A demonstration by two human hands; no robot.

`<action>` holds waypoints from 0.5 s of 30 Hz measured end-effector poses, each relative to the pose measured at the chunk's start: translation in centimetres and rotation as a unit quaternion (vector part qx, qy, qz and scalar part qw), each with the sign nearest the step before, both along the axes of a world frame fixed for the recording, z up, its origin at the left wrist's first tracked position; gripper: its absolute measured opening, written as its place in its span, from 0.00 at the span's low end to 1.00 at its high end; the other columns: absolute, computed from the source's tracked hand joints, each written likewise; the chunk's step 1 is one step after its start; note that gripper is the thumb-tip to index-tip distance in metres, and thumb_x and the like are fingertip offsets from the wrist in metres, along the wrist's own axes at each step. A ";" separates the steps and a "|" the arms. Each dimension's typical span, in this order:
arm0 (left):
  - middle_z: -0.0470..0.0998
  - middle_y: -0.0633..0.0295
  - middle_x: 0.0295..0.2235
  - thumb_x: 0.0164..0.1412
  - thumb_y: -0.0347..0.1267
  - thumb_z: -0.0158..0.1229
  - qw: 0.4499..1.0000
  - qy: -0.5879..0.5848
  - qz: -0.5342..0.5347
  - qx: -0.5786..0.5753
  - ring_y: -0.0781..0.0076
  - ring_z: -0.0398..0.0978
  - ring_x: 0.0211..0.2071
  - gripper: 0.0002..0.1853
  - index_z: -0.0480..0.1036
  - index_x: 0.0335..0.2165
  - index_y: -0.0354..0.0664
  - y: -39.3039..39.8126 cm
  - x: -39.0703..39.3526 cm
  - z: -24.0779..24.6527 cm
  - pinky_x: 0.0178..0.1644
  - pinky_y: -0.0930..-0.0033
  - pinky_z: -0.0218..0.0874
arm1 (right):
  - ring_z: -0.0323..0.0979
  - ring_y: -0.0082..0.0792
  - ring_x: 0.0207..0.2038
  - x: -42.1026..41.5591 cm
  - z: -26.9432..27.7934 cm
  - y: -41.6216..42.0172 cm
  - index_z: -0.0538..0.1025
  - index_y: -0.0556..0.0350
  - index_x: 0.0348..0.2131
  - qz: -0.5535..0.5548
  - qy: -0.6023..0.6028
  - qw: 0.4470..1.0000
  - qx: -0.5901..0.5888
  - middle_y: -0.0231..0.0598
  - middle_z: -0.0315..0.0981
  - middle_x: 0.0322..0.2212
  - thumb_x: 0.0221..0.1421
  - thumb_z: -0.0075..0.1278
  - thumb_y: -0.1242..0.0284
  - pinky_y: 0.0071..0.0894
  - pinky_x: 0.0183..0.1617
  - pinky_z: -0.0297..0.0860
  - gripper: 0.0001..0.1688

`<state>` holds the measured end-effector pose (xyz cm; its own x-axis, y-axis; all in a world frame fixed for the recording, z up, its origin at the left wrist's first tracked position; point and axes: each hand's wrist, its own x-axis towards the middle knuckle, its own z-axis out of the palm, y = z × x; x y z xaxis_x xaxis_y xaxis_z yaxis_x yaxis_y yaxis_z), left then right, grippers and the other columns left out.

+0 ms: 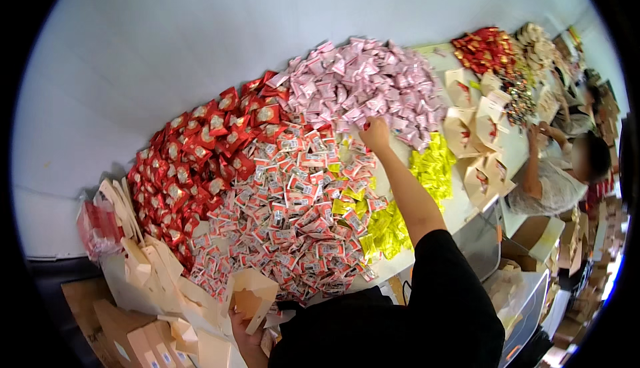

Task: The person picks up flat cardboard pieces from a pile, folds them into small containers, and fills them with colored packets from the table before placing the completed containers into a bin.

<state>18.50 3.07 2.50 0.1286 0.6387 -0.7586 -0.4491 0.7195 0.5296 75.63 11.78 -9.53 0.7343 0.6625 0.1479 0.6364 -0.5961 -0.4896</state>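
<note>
My left hand (246,335) holds an open, cream-coloured cardboard box (251,290) at the table's near edge, tilted so its bare inside shows. My right hand (375,135) is at the lower edge of a heap of pink packets (360,83), fingers curled; something red shows at the fingertips, too small to name. Left of it lie red packets (200,143). Small red-and-white packets (300,208) spread across the middle. Yellow packets (390,230) lie below my right forearm, and more yellow packets (432,168) lie to its right.
Open cream boxes (462,130) holding red items stand at right. Beyond are red-and-gold packets (485,50) and a person in a light top (547,185). Flat cream boxes (155,263) lie at left, above brown cartons (117,328). A clear plastic bin (477,245) sits beside the table.
</note>
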 end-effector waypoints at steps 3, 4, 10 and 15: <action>0.63 0.51 0.46 0.43 0.24 0.45 0.999 0.012 0.036 0.006 0.51 0.67 0.43 0.31 0.54 0.49 0.51 -1.5 1.6 1.0 0.38 0.51 0.67 | 0.67 0.51 0.35 1.0 -2.6 1.9 0.72 0.59 0.31 0.018 -0.007 1.000 -0.020 0.53 0.65 0.36 0.34 0.53 0.75 0.43 0.40 0.65 0.16; 0.63 0.50 0.46 0.43 0.23 0.45 0.999 0.014 0.038 0.020 0.51 0.67 0.44 0.31 0.53 0.50 0.50 -1.8 2.3 1.3 0.40 0.50 0.66 | 0.66 0.52 0.39 1.1 -2.9 2.0 0.70 0.58 0.34 0.026 -0.037 0.994 -0.098 0.53 0.62 0.41 0.37 0.51 0.76 0.43 0.41 0.65 0.18; 0.62 0.48 0.47 0.43 0.22 0.45 1.000 0.005 0.025 0.018 0.50 0.65 0.46 0.32 0.51 0.51 0.47 -2.5 5.3 1.1 0.46 0.48 0.62 | 0.72 0.45 0.30 3.5 0.5 -0.3 0.70 0.52 0.37 0.118 0.127 0.985 -0.013 0.46 0.73 0.27 0.34 0.50 0.71 0.38 0.36 0.68 0.23; 0.62 0.51 0.45 0.43 0.25 0.48 0.999 0.001 -0.035 0.041 0.51 0.65 0.46 0.30 0.54 0.49 0.49 -2.8 6.6 -0.2 0.42 0.45 0.64 | 0.69 0.43 0.22 6.0 5.8 -8.9 0.70 0.56 0.23 0.198 0.184 0.961 -0.051 0.42 0.69 0.17 0.32 0.49 0.73 0.35 0.28 0.65 0.11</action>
